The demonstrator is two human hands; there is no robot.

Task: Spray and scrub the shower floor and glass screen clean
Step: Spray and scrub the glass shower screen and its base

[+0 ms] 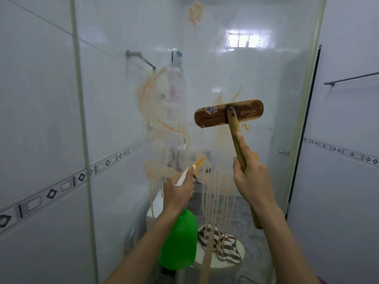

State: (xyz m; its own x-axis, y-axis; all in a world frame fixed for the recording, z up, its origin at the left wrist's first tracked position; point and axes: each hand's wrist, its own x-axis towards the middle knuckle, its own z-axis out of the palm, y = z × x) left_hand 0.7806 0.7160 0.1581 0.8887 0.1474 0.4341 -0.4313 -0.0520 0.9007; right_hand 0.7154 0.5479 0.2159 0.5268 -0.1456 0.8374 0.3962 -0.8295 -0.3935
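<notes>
Bathroom clean-up: a person's right hand (pixel 250 177) grips a wooden scrub brush (pixel 228 114) by its handle, fingers wrapped round it and forefinger laid along the shaft. The brush head lies nearly level, 9 to 3 o'clock, held up to the glass screen (pixel 256 78), with the handle slanting toward 5 o'clock. At its 7 o'clock, the left hand (pixel 180 189) clasps a green spray bottle (pixel 178 240), nozzle aimed toward 1 o'clock. Orange streaks (pixel 151 99) run down the glass. Behind it, a striped cloth (pixel 225 244) lies on a white stool (pixel 221 265).

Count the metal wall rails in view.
2. One rail behind the glass screen, upper left of centre; the other on the right-hand wall outside it. More may be hidden.
</notes>
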